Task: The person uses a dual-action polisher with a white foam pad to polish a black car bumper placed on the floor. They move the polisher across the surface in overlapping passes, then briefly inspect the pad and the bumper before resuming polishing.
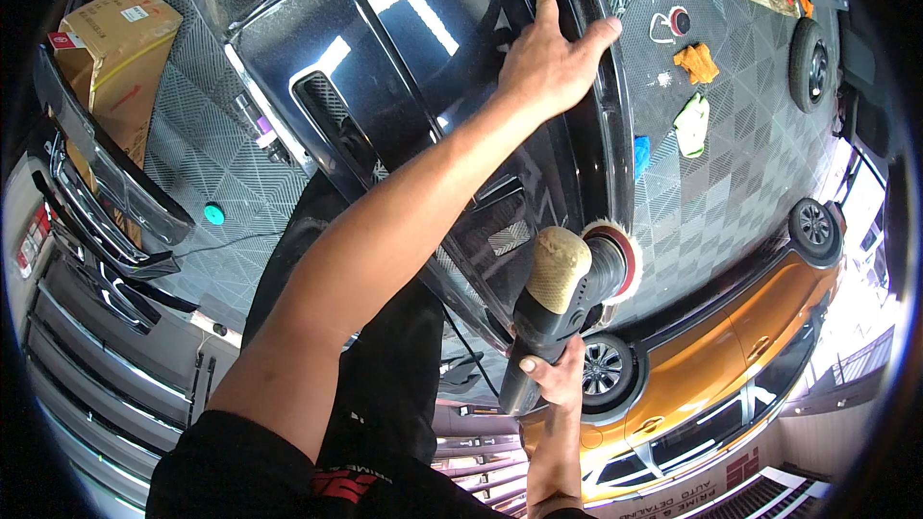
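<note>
A large glossy black car body panel (pixel 404 77) with mesh vents and a dusty surface lies before me. My left hand (pixel 550 65) reaches across it and rests near its right edge, thumb and a finger spread apart, holding nothing. Lower down, my right hand (pixel 560 377) is wrapped around the handle of a black power polisher (pixel 553 312) with a worn yellowish cover on its head. The polisher's round white fluffy pad (pixel 627 264) faces right and stands on its side beside the panel's near right end. Whether the pad touches the panel I cannot tell.
On the tiled floor to the right lie an orange cloth (pixel 696 63), a white-green cloth (pixel 690 127), a blue cloth (pixel 641 156) and a red-backed pad (pixel 679 21). An orange car (pixel 692 365) stands at lower right. Cardboard boxes (pixel 125 38) and loose black trim (pixel 106 154) are left.
</note>
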`<state>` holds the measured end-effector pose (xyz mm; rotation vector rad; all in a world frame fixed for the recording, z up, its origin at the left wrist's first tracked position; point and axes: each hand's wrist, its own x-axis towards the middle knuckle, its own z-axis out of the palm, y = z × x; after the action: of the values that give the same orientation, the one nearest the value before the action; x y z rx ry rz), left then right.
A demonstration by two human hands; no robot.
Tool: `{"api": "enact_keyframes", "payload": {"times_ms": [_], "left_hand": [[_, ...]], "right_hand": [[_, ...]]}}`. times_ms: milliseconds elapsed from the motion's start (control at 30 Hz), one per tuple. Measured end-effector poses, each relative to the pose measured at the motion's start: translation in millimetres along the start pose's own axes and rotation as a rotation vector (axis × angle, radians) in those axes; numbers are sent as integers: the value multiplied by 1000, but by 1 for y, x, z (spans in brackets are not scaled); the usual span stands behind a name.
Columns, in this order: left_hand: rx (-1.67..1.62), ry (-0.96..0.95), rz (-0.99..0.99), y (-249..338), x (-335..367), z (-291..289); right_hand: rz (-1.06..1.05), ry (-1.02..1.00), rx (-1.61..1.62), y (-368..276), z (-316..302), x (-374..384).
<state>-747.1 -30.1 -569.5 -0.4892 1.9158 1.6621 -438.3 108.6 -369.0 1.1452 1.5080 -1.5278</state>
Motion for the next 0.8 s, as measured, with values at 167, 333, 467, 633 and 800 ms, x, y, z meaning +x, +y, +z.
{"api": "enact_keyframes", "payload": {"times_ms": [167, 333, 467, 633, 800], "left_hand": [[18, 65, 28, 2, 16, -9], [105, 21, 23, -6, 7, 0], [-59, 44, 9, 9, 18, -16], [8, -2, -29, 9, 2, -6], [41, 91, 26, 1, 23, -16]], "right_hand": [[-106, 7, -19, 6, -1, 0], [4, -14, -9, 4, -3, -5], [-1, -17, 9, 4, 0, -7], [-16, -45, -6, 8, 1, -7], [-31, -70, 37, 20, 5, -8]]}}
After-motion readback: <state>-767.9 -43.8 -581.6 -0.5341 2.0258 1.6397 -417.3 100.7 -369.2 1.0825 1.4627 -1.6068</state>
